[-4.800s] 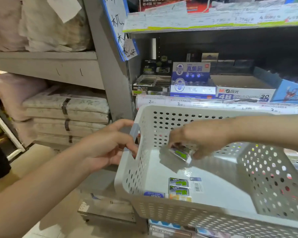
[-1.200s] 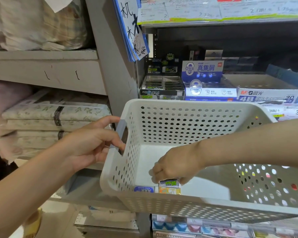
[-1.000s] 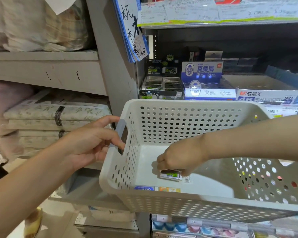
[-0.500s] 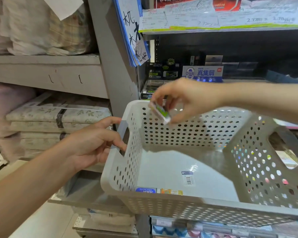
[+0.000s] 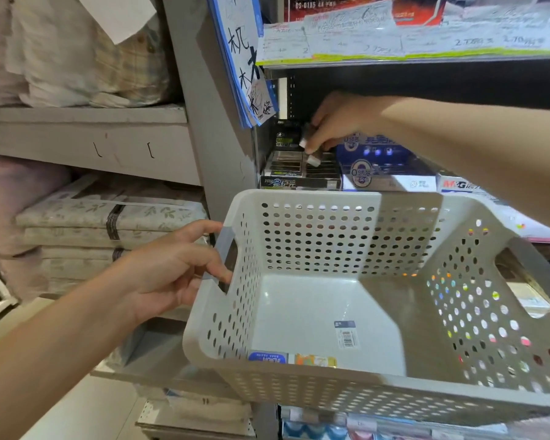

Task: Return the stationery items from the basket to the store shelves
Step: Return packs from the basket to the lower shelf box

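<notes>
Basket (image 5: 356,198) hangs off the left hand (image 5: 169,271) curled through its handle, right hand (image 5: 337,122) stretched to the shelf, pinching a small eraser (image 5: 313,160) over the black tray (image 5: 299,179).

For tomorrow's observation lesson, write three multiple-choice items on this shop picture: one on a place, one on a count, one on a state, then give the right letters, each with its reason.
1. Where is the right hand?
A. Inside the basket
B. At the black display box on the shelf
C. On the folded bedding

2. How many small packs lie against the near wall of the basket?
A. Two
B. Five
C. None

3. What is the left hand doing?
A. Hanging free
B. Gripping the basket's handle slot
C. Holding a pen

Answers:
1 B: the fingers hold a small eraser pack over the black display box.
2 A: only a blue pack and an orange pack show there.
3 B: its fingers curl through the handle slot.
</notes>
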Demonstrator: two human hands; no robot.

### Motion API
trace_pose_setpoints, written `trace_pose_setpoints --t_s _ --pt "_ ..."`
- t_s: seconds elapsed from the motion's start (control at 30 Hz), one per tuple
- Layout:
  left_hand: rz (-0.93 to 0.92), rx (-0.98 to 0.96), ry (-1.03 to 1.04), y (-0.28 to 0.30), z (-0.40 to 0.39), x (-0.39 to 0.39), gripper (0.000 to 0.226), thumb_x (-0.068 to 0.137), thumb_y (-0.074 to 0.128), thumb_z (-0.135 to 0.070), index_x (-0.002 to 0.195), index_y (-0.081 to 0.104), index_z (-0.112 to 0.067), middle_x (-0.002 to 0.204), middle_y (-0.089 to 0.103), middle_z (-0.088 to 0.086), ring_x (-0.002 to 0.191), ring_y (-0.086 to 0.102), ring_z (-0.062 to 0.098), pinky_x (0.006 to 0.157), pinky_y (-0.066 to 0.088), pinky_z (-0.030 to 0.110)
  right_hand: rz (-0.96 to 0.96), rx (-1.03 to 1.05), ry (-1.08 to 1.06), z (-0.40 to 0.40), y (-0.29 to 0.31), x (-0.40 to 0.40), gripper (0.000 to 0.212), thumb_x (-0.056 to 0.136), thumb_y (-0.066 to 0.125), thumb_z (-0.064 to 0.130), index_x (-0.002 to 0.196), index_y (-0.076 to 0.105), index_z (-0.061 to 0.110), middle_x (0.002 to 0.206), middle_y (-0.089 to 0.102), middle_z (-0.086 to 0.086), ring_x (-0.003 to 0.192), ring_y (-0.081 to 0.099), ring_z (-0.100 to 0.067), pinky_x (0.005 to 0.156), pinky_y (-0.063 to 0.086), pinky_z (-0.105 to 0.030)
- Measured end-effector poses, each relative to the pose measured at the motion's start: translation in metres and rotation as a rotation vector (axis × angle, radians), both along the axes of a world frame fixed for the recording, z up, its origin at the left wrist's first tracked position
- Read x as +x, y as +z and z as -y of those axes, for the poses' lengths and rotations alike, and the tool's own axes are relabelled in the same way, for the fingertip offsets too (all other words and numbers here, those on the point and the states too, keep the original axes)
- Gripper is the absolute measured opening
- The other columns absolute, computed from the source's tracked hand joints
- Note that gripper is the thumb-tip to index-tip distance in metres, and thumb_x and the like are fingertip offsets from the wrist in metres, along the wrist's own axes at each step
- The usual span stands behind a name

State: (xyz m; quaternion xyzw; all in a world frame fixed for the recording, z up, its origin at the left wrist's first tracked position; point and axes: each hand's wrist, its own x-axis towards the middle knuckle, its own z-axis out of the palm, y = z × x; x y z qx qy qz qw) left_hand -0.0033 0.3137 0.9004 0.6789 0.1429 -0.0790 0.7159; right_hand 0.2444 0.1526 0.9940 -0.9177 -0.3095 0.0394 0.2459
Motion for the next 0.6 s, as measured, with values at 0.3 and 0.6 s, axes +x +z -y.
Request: trace_pose_setpoints --t_s 0.3,0.6 --pt "-0.004 -0.001 0.000 -0.002 -0.004 0.002 0.073 0.046 0.061 0.007 0.113 0.058 -0.021 0.098 0.069 0.025 0.077 0.067 0.036 0.058 0.059 0.040 -0.367 -0.025 -0.207 -0.032 -0.002 0.016 0.008 0.087 0.063 0.013 0.084 0.057 0.010 0.087 0.063 -0.005 0.072 0.059 -0.012 0.049 0.053 -0.016" --pt "-0.008 -0.015 0.009 0.000 -0.004 0.002 0.071 0.047 0.059 0.009 0.112 0.059 -0.020 0.101 0.068 0.027 0.068 0.068 0.033 0.044 0.054 0.031 -0.398 -0.120 -0.210 -0.034 0.004 0.006 0.067 0.086 0.067 0.021 0.143 0.036 0.007 0.145 0.035 -0.024 0.121 0.052 -0.033 0.052 0.056 -0.026"
